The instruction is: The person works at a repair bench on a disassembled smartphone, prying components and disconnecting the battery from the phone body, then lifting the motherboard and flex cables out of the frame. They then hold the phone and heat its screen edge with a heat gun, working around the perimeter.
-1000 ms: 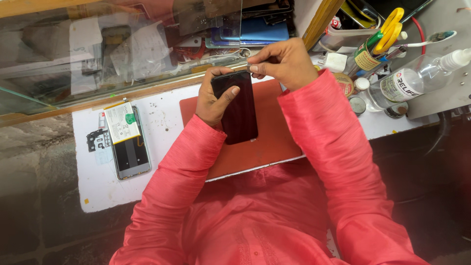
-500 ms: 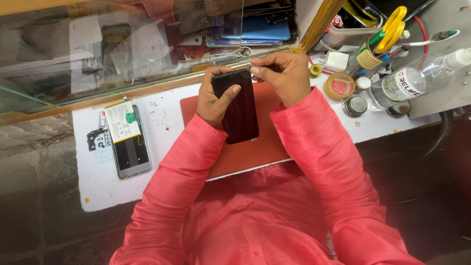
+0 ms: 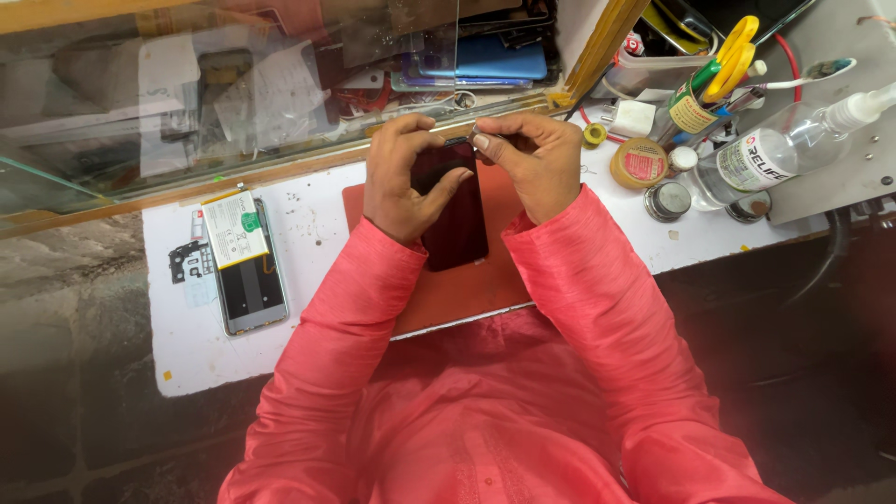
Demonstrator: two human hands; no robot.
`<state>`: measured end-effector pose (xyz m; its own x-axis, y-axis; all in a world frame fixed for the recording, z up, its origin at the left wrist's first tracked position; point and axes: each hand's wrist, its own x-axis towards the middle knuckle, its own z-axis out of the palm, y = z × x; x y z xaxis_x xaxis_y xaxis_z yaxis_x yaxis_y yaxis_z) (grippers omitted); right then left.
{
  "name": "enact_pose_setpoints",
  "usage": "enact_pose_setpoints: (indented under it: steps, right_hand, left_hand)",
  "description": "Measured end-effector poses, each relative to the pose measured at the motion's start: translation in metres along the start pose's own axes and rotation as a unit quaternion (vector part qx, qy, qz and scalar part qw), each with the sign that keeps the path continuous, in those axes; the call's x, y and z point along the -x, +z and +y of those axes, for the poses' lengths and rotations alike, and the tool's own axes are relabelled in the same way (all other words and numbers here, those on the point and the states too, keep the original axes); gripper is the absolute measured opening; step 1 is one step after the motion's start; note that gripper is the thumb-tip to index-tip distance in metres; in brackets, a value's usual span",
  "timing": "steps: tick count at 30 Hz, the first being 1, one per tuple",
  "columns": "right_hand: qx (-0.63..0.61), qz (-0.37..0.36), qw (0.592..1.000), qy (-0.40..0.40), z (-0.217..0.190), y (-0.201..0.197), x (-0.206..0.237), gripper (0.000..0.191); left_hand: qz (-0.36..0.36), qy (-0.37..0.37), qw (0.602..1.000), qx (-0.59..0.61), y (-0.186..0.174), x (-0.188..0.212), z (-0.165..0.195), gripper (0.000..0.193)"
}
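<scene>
A dark phone screen panel [image 3: 455, 217] is held upright over an orange work mat [image 3: 467, 285]. My left hand [image 3: 399, 177] grips its left edge, thumb across the glass. My right hand [image 3: 528, 161] pinches a thin metal tool at the panel's top edge; the tool's tip is hard to make out. Both arms wear pink sleeves.
An opened phone body with its battery [image 3: 245, 263] and small parts lies on the white bench at left. Small round tins [image 3: 640, 164], a clear spray bottle [image 3: 782, 151] and a cup of tools with yellow scissors [image 3: 726, 58] crowd the right. A glass counter [image 3: 140, 103] runs along the back.
My right hand has slid left and down, off the panel's top right corner, to pinch at its top edge. The panel is held a little straighter. The tins at right came into view.
</scene>
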<state>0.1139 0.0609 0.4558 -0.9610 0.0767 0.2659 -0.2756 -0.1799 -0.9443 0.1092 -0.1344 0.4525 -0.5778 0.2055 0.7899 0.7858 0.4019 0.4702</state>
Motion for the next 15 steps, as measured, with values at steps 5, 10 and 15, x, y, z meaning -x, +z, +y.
enact_pose_setpoints:
  steps: [5,10,15]
  right_hand:
    - [0.0,-0.002,1.0,-0.015,-0.005,0.005,0.003,0.017]
    - [0.033,-0.01,0.999,-0.037,-0.007,0.006,0.007,0.018]
    - [0.04,-0.017,0.998,-0.036,-0.007,0.004,0.008,0.018]
  left_hand:
    - [-0.07,-0.026,0.997,-0.02,-0.01,-0.015,0.024,0.036]
    - [-0.078,-0.001,0.997,-0.005,-0.01,-0.024,0.034,0.035]
    - [-0.101,-0.019,0.994,0.021,-0.012,-0.026,0.037,0.034]
